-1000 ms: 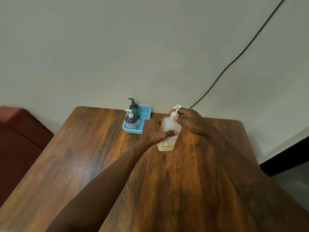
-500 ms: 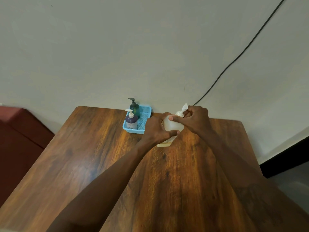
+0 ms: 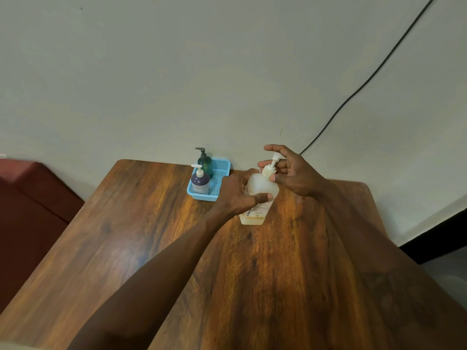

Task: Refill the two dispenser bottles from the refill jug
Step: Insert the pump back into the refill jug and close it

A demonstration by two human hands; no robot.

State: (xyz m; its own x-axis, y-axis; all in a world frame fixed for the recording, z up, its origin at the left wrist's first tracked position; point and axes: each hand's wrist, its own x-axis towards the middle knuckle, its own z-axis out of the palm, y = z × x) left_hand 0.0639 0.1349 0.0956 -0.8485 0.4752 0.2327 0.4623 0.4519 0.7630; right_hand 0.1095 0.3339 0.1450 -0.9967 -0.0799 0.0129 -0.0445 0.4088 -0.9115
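A translucent white pump bottle with a little yellowish liquid at its base stands on the wooden table. My left hand grips its body from the left. My right hand pinches the white pump collar at the bottle's neck between thumb and fingers, the index finger raised. A blue basket at the table's far edge holds a purple dispenser bottle with a white pump and a green dispenser bottle with a dark pump.
The table stands against a pale wall, where a black cable runs down behind the far edge. A dark red seat lies to the left. Floor and a dark skirting show at the right.
My right hand has turned and loosened around the pump top, its fingers now spread more and the pump head standing more upright. My left hand keeps its grip on the bottle body.
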